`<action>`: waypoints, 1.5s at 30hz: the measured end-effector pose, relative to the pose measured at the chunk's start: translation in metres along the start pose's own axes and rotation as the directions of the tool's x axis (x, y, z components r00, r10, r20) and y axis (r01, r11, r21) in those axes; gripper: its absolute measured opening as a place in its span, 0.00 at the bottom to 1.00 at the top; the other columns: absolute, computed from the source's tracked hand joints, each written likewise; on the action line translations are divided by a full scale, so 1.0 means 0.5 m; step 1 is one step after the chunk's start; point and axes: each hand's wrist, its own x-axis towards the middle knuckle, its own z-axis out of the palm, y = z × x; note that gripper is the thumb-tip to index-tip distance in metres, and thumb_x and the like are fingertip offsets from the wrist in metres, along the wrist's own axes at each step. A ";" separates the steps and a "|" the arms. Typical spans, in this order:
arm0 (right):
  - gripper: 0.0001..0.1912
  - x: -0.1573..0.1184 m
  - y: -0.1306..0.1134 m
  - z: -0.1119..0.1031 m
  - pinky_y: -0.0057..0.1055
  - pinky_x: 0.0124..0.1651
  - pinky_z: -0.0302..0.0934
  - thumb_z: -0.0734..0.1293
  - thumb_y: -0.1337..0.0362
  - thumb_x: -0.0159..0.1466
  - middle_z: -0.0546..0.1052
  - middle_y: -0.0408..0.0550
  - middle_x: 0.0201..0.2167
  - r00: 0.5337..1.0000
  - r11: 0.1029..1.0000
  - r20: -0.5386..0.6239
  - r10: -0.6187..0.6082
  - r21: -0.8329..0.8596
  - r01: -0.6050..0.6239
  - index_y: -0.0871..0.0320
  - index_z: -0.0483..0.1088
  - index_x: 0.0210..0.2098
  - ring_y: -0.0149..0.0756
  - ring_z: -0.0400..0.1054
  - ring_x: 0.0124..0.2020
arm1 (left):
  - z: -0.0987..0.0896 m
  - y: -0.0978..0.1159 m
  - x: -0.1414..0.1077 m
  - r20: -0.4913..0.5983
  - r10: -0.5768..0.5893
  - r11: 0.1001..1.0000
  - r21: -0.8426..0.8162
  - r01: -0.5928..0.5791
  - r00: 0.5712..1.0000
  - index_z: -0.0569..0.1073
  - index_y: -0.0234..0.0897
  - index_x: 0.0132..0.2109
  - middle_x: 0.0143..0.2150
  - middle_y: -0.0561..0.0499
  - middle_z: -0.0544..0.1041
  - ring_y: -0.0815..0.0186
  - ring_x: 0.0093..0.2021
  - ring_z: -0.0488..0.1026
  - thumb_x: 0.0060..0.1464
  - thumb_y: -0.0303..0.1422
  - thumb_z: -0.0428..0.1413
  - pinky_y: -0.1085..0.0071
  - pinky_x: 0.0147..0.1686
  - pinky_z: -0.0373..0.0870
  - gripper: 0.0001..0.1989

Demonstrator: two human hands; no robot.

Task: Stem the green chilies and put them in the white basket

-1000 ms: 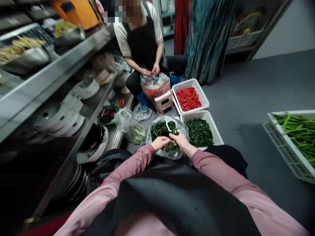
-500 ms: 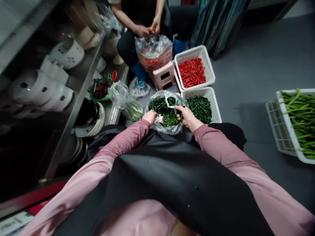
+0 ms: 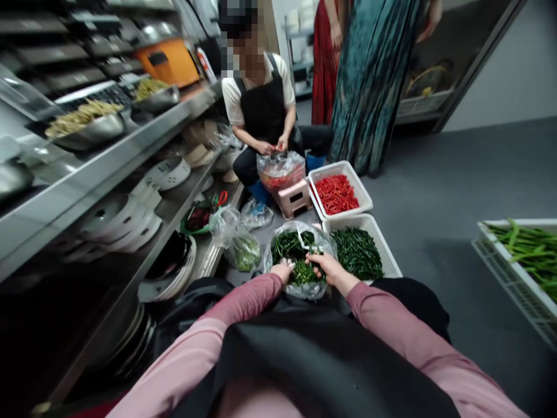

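A clear plastic bag [image 3: 313, 291] of green chillies [image 3: 292, 241] lies open in front of me, with small green pieces [image 3: 304, 271] at its near side. Over its left part is my left hand [image 3: 284, 269], its fingers pressed together; what they hold is too small to name. My right hand [image 3: 325, 266] is at the bag's right part with fingers curled, and whether it grips a chilli there I cannot make out. Just right of the bag sits a white basket [image 3: 394, 264] of dark green chillies [image 3: 357, 251].
Behind it stands a white basket [image 3: 364, 200] of red chillies [image 3: 337, 194]. A seated person [image 3: 265, 107] handles red chillies over a bag on a pink stool [image 3: 293, 198]. Metal shelves [image 3: 130, 136] line the left. Another basket [image 3: 513, 273] with long green vegetables is at right.
The view has tilted up, so the bag and baskets sit lower and more of the room shows. My left hand's fingers are closer to my right hand.
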 end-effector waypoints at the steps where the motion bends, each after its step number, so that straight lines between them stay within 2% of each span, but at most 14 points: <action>1: 0.11 0.002 0.000 -0.003 0.18 0.10 0.42 0.66 0.66 0.51 0.74 0.43 0.25 1.000 1.000 -0.005 0.019 0.004 -0.019 0.61 0.69 0.35 0.19 0.53 0.11 | 0.000 -0.001 0.004 -0.027 0.027 0.999 0.022 -0.026 0.999 0.66 0.40 0.57 0.59 0.39 0.64 0.54 0.52 0.69 0.54 0.31 0.48 0.64 0.48 0.65 0.22; 5: 0.11 0.004 0.000 -0.012 0.18 0.11 0.42 0.66 0.67 0.51 0.74 0.44 0.26 0.999 0.999 -0.038 0.015 -0.029 -0.016 0.62 0.68 0.35 0.18 0.53 0.11 | -0.002 -0.016 -0.003 -0.094 0.118 0.993 -0.001 -0.118 0.989 0.69 0.40 0.52 0.51 0.42 0.72 0.56 0.48 0.72 0.53 0.34 0.50 0.66 0.44 0.67 0.18; 13: 0.06 0.015 0.021 -0.010 0.18 0.10 0.41 0.67 0.67 0.52 0.69 0.41 0.20 0.994 0.979 -0.084 0.063 -0.186 -0.078 0.61 0.64 0.25 0.19 0.53 0.11 | -0.067 -0.071 -0.053 -0.332 -0.111 0.977 -0.209 0.042 0.937 0.71 0.40 0.45 0.38 0.47 0.78 0.61 0.41 0.75 0.55 0.33 0.50 0.70 0.39 0.65 0.11; 18: 0.06 0.008 0.024 0.006 0.18 0.11 0.41 0.67 0.65 0.55 0.69 0.41 0.20 0.996 0.991 0.027 0.082 -0.111 -0.079 0.63 0.68 0.27 0.18 0.53 0.11 | -0.094 -0.012 -0.078 -0.417 -0.117 0.912 -0.405 -0.069 0.901 0.73 0.40 0.38 0.32 0.52 0.77 0.68 0.34 0.74 0.52 0.34 0.54 0.75 0.34 0.65 0.07; 22: 0.11 -0.017 0.012 0.017 0.18 0.11 0.42 0.66 0.62 0.58 0.64 0.38 0.13 0.991 0.991 -0.037 0.131 -0.023 -0.132 0.62 0.65 0.23 0.19 0.51 0.10 | -0.080 0.062 -0.101 -0.456 -0.139 0.863 -0.491 -0.118 0.879 0.74 0.38 0.36 0.29 0.53 0.76 0.70 0.31 0.72 0.54 0.34 0.51 0.76 0.33 0.64 0.07; 24: 0.08 -0.021 0.007 0.018 0.19 0.11 0.43 0.68 0.64 0.56 0.65 0.38 0.13 0.991 0.997 -0.106 0.076 0.015 -0.075 0.61 0.64 0.26 0.20 0.52 0.10 | -0.069 0.076 -0.108 -0.448 -0.095 0.853 -0.497 -0.160 0.889 0.73 0.37 0.36 0.27 0.53 0.75 0.70 0.29 0.71 0.55 0.34 0.51 0.76 0.32 0.64 0.08; 26: 0.07 -0.019 0.005 0.016 0.18 0.10 0.43 0.68 0.67 0.54 0.68 0.39 0.16 0.998 0.999 -0.049 0.034 -0.008 -0.035 0.60 0.65 0.28 0.20 0.55 0.11 | -0.058 0.071 -0.110 -0.509 0.004 0.886 -0.398 -0.239 0.861 0.73 0.36 0.36 0.29 0.52 0.75 0.69 0.30 0.70 0.55 0.35 0.52 0.74 0.33 0.64 0.08; 30: 0.07 -0.023 -0.003 0.012 0.18 0.10 0.44 0.68 0.67 0.55 0.68 0.40 0.15 0.985 0.984 0.048 0.163 -0.085 -0.158 0.62 0.64 0.27 0.20 0.54 0.10 | -0.049 0.047 -0.128 -0.554 0.288 0.896 -0.132 -0.424 0.781 0.72 0.35 0.39 0.30 0.48 0.75 0.67 0.31 0.71 0.57 0.37 0.50 0.73 0.34 0.64 0.11; 34: 0.08 -0.029 -0.017 0.014 0.18 0.09 0.42 0.66 0.67 0.58 0.66 0.40 0.12 0.948 0.953 0.107 0.299 -0.092 -0.290 0.63 0.64 0.25 0.20 0.51 0.09 | -0.047 0.047 -0.155 -0.417 0.482 0.848 0.002 -0.530 0.770 0.72 0.34 0.42 0.32 0.47 0.75 0.66 0.33 0.71 0.59 0.36 0.46 0.71 0.36 0.65 0.13; 36: 0.08 -0.025 -0.023 0.014 0.18 0.09 0.41 0.65 0.67 0.58 0.66 0.41 0.12 0.954 0.959 0.107 0.280 -0.082 -0.272 0.63 0.65 0.25 0.20 0.51 0.09 | -0.046 0.046 -0.154 -0.308 0.508 0.846 0.004 -0.533 0.804 0.72 0.36 0.45 0.35 0.46 0.75 0.65 0.36 0.71 0.60 0.36 0.45 0.71 0.39 0.65 0.15; 38: 0.07 -0.020 -0.027 0.013 0.18 0.09 0.42 0.65 0.68 0.58 0.69 0.42 0.14 0.971 0.974 0.085 0.226 -0.056 -0.221 0.64 0.66 0.25 0.19 0.51 0.10 | -0.047 0.035 -0.133 -0.264 0.399 0.905 -0.044 -0.424 0.878 0.73 0.37 0.46 0.39 0.46 0.75 0.64 0.40 0.71 0.60 0.38 0.44 0.71 0.42 0.65 0.16; 41: 0.05 -0.013 -0.030 0.010 0.17 0.10 0.43 0.65 0.68 0.58 0.73 0.45 0.20 0.978 0.980 0.070 0.195 0.019 -0.196 0.64 0.67 0.27 0.19 0.52 0.11 | -0.046 0.007 -0.069 -0.287 0.071 0.970 -0.204 -0.133 0.955 0.75 0.36 0.43 0.45 0.43 0.74 0.63 0.47 0.70 0.59 0.41 0.46 0.71 0.47 0.63 0.18; 43: 0.06 -0.010 -0.030 0.009 0.17 0.10 0.43 0.64 0.67 0.58 0.74 0.46 0.22 0.977 0.977 0.069 0.203 0.053 -0.207 0.64 0.67 0.28 0.18 0.52 0.11 | -0.041 -0.004 -0.021 -0.224 -0.199 0.928 -0.357 0.110 0.954 0.74 0.34 0.43 0.45 0.41 0.74 0.62 0.47 0.71 0.59 0.43 0.46 0.71 0.47 0.64 0.19; 45: 0.06 -0.010 -0.029 0.009 0.17 0.10 0.43 0.64 0.67 0.59 0.74 0.46 0.22 0.978 0.978 0.056 0.200 0.056 -0.203 0.64 0.67 0.28 0.18 0.51 0.11 | -0.033 0.001 0.018 -0.125 -0.410 0.823 -0.478 0.308 0.904 0.72 0.32 0.46 0.45 0.39 0.75 0.61 0.47 0.72 0.57 0.44 0.48 0.70 0.45 0.65 0.20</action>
